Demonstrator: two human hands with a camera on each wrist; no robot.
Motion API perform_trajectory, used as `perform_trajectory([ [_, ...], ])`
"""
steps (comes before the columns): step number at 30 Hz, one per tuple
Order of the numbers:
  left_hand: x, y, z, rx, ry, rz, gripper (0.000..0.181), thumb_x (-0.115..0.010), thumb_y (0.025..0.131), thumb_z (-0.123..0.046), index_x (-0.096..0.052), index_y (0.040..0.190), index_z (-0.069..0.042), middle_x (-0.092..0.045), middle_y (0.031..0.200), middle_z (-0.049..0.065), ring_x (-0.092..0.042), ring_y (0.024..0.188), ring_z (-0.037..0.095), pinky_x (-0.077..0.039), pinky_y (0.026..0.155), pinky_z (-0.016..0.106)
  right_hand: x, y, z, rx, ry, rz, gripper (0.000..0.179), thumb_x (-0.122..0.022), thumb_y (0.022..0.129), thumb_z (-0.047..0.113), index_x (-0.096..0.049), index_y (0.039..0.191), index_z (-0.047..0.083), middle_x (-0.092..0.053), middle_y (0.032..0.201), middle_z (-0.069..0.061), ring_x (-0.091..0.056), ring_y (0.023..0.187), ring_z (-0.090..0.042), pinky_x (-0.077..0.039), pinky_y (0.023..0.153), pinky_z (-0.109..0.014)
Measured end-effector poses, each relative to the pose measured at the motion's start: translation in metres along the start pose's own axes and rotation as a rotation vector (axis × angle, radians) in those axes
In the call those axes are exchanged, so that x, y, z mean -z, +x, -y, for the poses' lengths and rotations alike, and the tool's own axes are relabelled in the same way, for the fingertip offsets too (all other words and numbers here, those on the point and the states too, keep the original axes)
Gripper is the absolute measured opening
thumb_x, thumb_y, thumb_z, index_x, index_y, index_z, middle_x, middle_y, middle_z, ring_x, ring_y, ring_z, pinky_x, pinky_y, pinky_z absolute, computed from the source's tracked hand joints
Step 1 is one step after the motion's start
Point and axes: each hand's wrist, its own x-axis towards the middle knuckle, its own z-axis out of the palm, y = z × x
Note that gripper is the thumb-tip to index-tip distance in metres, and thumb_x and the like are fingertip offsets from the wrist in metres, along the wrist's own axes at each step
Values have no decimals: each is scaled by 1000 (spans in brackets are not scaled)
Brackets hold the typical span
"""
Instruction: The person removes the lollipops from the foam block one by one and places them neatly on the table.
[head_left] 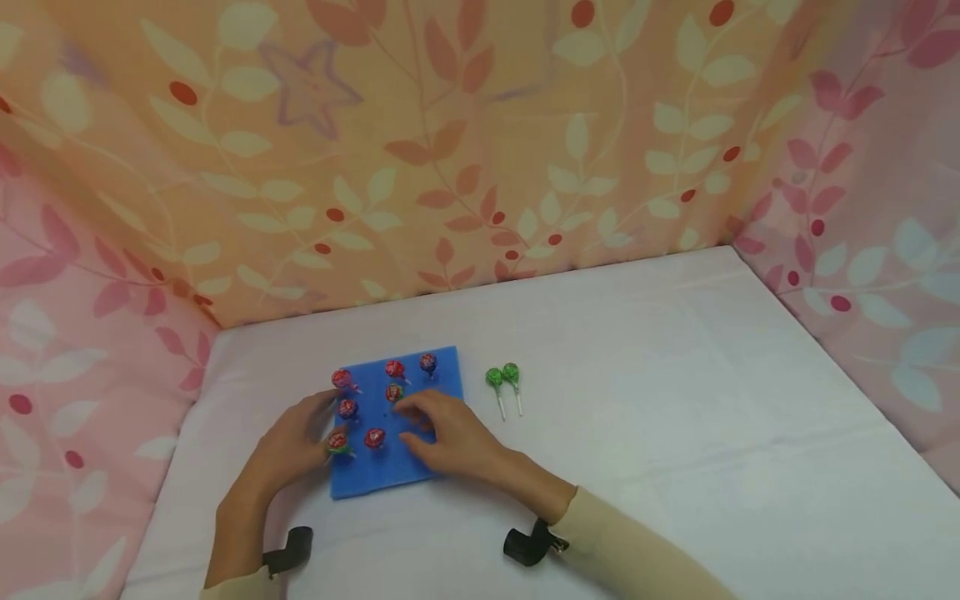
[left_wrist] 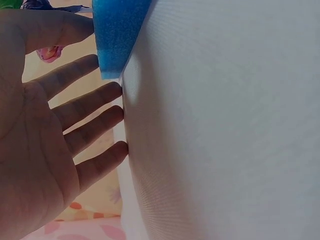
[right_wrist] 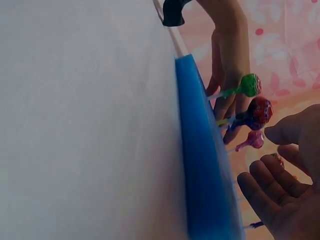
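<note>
A blue foam board point(head_left: 442, 375) lies on the white table with several wrapped lollipops stuck upright in it by their sticks. My left hand point(head_left: 296, 443) is at the board's left edge; its straight fingertips touch the foam point(left_wrist: 117, 37) and the tabletop in the left wrist view. Over the board's right half hovers my right hand point(head_left: 461, 437), thumb and fingers spread apart with nothing between them. Nearest to it are a red-and-green lollipop point(head_left: 393, 392) by its fingertips and a red lollipop point(head_left: 375, 437) left of its thumb. A green-wrapped lollipop point(head_left: 337, 442) stands beside my left thumb.
Two green lollipops point(head_left: 494, 377) lie side by side on the white tabletop point(head_left: 645, 400), right of the board. Leaf-patterned curtains point(head_left: 480, 150) close off the back and both sides. A black wrist camera point(head_left: 528, 544) is strapped at my right cuff.
</note>
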Motion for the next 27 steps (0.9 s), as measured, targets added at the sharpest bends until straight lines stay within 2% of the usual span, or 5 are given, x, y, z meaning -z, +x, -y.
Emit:
perform_trajectory([
  [5, 2, 1, -1, -28, -1, -11, 71, -75, 89, -16, -49, 154, -5, -54, 155, 27, -46, 147, 53, -37, 118, 75, -8, 7, 4, 19, -5, 13, 38, -72, 100, 14, -64, 135, 3, -72, 129, -13, -70, 110, -22, -60, 96, -23],
  [17, 4, 1, -2, -18, -25, 9, 76, -76, 86, -17, -48, 155, -4, -53, 157, 26, -44, 148, 53, -36, 118, 76, -17, 9, 6, -21, -12, 41, 38, -72, 100, 14, -64, 135, 3, -71, 129, -10, -70, 110, -19, -57, 96, -18],
  [23, 4, 2, -2, -32, -21, 3, 72, -77, 88, -18, -50, 153, -3, -55, 156, 26, -46, 147, 53, -36, 118, 76, -24, 12, 7, -40, -2, 29, 40, -73, 98, 11, -62, 136, 3, -74, 120, -9, -72, 107, -15, -58, 95, -16],
  [27, 3, 2, -1, -30, -23, 8, 72, -78, 88, -19, -51, 154, -5, -55, 155, 26, -46, 147, 53, -36, 118, 76, -29, 14, 7, -53, -6, 15, 34, -73, 98, 12, -63, 130, 5, -75, 116, -7, -72, 104, -12, -58, 92, -15],
])
